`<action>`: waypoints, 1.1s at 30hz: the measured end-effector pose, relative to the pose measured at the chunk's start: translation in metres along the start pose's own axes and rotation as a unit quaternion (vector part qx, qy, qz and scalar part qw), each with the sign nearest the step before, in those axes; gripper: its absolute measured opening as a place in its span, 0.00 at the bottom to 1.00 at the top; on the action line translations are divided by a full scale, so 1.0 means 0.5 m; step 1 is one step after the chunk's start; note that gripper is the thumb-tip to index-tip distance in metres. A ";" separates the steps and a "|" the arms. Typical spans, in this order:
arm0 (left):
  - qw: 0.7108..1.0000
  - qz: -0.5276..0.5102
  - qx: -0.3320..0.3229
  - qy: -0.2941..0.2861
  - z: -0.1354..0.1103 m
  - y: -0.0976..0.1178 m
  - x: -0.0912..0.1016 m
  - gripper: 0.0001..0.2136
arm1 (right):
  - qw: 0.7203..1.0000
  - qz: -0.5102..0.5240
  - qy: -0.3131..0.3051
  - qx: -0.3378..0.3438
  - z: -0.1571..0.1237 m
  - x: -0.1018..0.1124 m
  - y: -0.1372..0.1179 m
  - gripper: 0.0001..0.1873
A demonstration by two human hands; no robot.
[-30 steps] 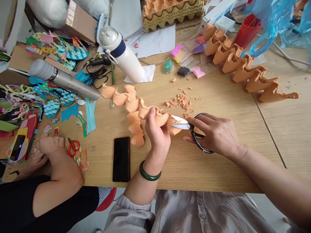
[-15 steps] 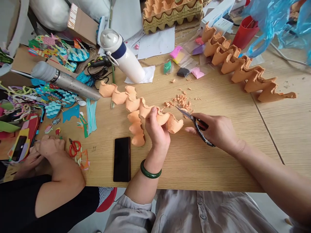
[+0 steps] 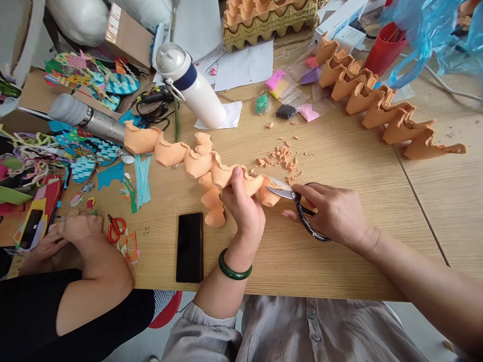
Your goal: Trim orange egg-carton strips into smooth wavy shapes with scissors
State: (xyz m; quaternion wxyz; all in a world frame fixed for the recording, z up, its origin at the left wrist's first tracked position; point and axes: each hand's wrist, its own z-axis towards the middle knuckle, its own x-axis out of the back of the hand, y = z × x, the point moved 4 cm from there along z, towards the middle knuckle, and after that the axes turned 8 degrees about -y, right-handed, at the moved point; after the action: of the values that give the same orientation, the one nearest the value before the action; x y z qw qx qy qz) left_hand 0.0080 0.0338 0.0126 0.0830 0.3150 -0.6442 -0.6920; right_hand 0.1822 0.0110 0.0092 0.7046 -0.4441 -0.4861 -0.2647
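My left hand [image 3: 243,208] grips a strip of orange egg-carton cups [image 3: 196,163] and holds it just above the wooden table [image 3: 339,166]. A green bangle sits on that wrist. My right hand [image 3: 332,213] is closed around black-handled scissors [image 3: 298,203]. Their blades meet the rim of the end cup by my left thumb. Orange cut scraps [image 3: 281,158] lie on the table just beyond the blades.
A black phone [image 3: 189,246] lies near the front edge. A white bottle [image 3: 188,83], a grey flask [image 3: 88,120] and a second orange carton strip [image 3: 381,108] lie farther back. Another person's hands [image 3: 71,231] rest at left beside small red scissors [image 3: 114,229] and coloured paper cutouts.
The scissors swung away from the cup, then came back to its rim. The far left end of the strip has lifted and shifted left over the grey flask.
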 end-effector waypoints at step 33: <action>1.000 -0.012 -0.011 -0.008 0.023 -0.003 0.016 0.11 | 0.980 0.156 -0.076 -0.093 0.023 0.041 0.053 0.35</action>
State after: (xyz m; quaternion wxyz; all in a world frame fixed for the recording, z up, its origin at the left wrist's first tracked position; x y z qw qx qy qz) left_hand -0.0042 0.0396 0.0083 0.0727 0.3161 -0.6335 -0.7025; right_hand 0.2066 0.0346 0.0199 0.6538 -0.5971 -0.4363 -0.1604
